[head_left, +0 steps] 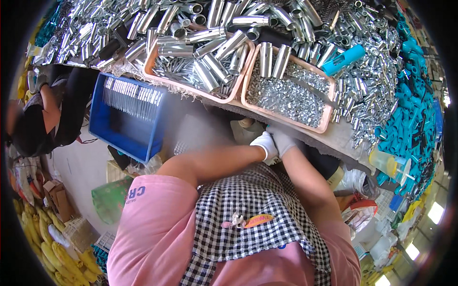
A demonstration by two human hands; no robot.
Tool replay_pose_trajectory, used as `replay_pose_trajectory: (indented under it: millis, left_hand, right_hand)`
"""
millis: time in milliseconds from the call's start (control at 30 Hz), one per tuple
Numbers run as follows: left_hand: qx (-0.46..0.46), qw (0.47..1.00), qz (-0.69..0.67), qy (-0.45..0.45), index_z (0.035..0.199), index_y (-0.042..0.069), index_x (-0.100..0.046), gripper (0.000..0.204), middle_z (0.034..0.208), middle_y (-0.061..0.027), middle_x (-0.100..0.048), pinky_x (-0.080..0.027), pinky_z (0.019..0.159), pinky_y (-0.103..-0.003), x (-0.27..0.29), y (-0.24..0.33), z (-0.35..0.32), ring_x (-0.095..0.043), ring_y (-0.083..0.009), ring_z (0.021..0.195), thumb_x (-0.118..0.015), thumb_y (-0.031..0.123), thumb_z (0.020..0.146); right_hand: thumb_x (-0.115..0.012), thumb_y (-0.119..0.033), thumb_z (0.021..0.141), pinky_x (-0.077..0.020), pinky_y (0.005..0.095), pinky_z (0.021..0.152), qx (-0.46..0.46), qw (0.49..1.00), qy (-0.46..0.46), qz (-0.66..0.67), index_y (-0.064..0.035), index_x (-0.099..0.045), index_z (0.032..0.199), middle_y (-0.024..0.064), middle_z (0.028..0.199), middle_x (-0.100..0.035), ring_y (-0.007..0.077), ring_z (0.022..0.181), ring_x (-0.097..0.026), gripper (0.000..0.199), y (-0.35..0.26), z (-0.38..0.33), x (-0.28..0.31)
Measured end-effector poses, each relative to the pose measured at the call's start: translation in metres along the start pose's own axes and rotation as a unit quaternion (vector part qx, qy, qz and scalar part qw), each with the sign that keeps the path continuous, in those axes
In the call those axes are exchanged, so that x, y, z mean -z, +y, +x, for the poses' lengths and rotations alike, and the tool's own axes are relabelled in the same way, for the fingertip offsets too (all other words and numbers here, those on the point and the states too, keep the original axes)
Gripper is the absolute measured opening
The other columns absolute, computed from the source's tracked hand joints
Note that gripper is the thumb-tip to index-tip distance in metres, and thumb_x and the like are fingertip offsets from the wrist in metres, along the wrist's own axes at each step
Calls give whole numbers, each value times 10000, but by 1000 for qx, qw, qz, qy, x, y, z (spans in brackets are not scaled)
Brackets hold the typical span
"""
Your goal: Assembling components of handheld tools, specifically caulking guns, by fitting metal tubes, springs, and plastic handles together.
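Both my hands wear whitish gloves and are close together below the front edge of the bench. My left hand [265, 144] is closed, its fingers curled inward. Beside it, touching or nearly touching, my right hand [283, 140] points toward the bench edge with its fingers pressed together. A trace of teal shows at the right fingertips, too small to name. Whatever lies between the hands is hidden. Nearest above them stands a pink tray [326, 125] of small metal pieces, with two shiny metal tubes [281, 62] across its far rim.
Left of that, another pink tray [224, 98] holds metal tubes and thin rods. A blue bin [121, 144] with a row of hanging metal rods stands at the left. Loose tubes and teal plastic parts [410, 109] cover the bench. Another person [40, 114] sits far left.
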State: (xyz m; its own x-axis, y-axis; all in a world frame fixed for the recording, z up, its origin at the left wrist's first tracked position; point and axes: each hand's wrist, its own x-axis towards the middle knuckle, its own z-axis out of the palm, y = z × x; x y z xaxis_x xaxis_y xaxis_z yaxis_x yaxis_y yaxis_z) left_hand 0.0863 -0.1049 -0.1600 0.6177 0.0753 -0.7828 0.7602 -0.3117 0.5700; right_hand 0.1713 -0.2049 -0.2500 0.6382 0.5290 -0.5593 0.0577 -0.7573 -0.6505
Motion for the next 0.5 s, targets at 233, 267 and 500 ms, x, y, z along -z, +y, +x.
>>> replay_pose_trajectory:
  millis: [233, 267, 500]
  left_hand:
    - [45, 999, 12, -21, 1342, -67, -457, 730, 1265, -260, -609, -504, 958, -398, 7, -3, 16, -621, -342, 1165, -718, 331, 788]
    - [52, 998, 20, -25, 1326, -34, -518, 658, 1286, -242, -604, -497, 969, -397, 8, -2, 20, -611, -336, 1183, -707, 315, 802]
    - [-210, 939, 254, 93, 1109, 113, -701, 324, 1260, -164, -635, -444, 999, -393, -60, -85, 107, -577, -301, 1196, -581, 322, 892]
  right_hand:
    - [-720, -266, 797, -475, 353, 941, -139, 981, -43, 128, -49, -662, 1155, 143, 1155, -656, 221, 1054, -608, 422, 24, 5, -7]
    - [-719, -263, 796, -475, 353, 936, -150, 979, -44, 132, -48, -663, 1148, 142, 1148, -657, 221, 1048, -609, 416, 18, 19, -6]
    - [-715, -245, 793, -480, 356, 903, -190, 964, 19, 184, -42, -670, 1104, 135, 1103, -663, 225, 1002, -616, 374, -19, -5, -18]
